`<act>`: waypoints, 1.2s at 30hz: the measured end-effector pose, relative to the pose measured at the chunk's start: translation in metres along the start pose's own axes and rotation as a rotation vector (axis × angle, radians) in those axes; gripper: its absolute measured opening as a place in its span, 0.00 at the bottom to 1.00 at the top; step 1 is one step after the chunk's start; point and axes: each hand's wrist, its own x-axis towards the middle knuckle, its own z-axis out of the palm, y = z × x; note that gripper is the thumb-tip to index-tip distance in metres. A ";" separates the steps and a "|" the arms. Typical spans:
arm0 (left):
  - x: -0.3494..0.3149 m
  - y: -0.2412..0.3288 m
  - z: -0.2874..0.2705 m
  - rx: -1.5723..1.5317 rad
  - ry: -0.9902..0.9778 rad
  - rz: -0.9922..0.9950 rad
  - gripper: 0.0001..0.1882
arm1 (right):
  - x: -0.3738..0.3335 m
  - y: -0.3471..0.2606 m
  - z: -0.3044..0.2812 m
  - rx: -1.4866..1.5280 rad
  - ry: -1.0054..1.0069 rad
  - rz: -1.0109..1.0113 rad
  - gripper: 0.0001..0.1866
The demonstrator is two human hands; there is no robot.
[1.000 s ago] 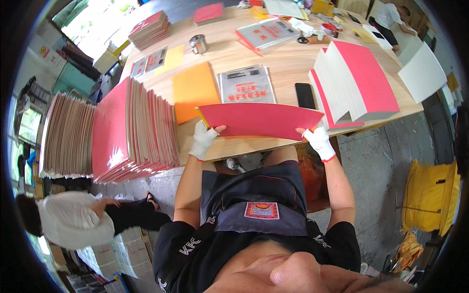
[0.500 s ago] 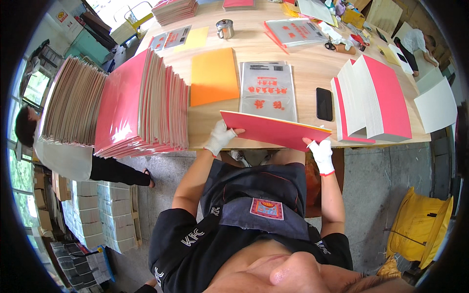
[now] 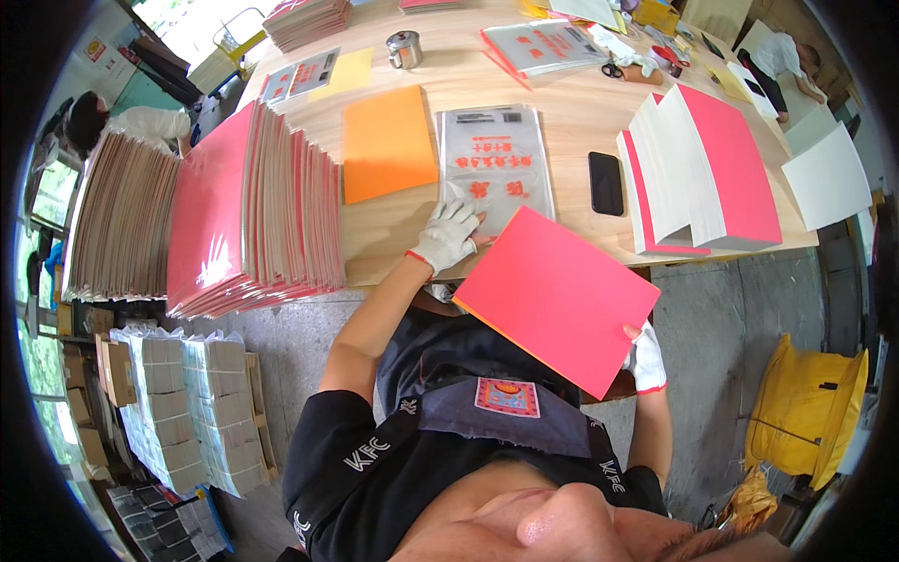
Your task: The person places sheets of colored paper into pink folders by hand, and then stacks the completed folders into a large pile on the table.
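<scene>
My right hand [image 3: 644,358], in a white glove with bare fingertips, grips the near right corner of a stack of pink paper [image 3: 562,300]. An orange edge shows beneath the pink. The stack is tilted and extends past the table's near edge, over my lap. My left hand [image 3: 446,238], gloved the same way, lies with fingers stretched on the near left part of a clear plastic bag [image 3: 501,155] with red print. Several such bags seem to lie on one another. Left of them is a flat orange sheet stack [image 3: 389,142].
Tall piles of wrapped pink packs [image 3: 220,197] stand at the left. A black phone [image 3: 606,184] and thick pink-and-white paper stacks [image 3: 735,169] lie at the right. Farther back are a metal mug [image 3: 405,50], more bags [image 3: 543,47] and scissors [image 3: 611,70]. Other people are beyond the table.
My left hand has let go of the pink paper and moved onto the plastic bag. My right hand has lowered the stack toward me, its pink face now turned up. A person at left has moved farther back.
</scene>
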 end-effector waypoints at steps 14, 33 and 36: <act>0.049 -0.010 0.022 -0.029 0.031 -0.060 0.15 | 0.005 0.016 -0.017 0.150 -0.062 0.077 0.30; 0.041 -0.026 -0.019 -0.913 0.040 -0.279 0.18 | 0.012 0.036 0.014 0.454 0.087 0.039 0.18; 0.044 -0.011 -0.043 -0.796 -0.004 -0.157 0.20 | 0.009 0.026 0.037 0.374 0.248 0.003 0.19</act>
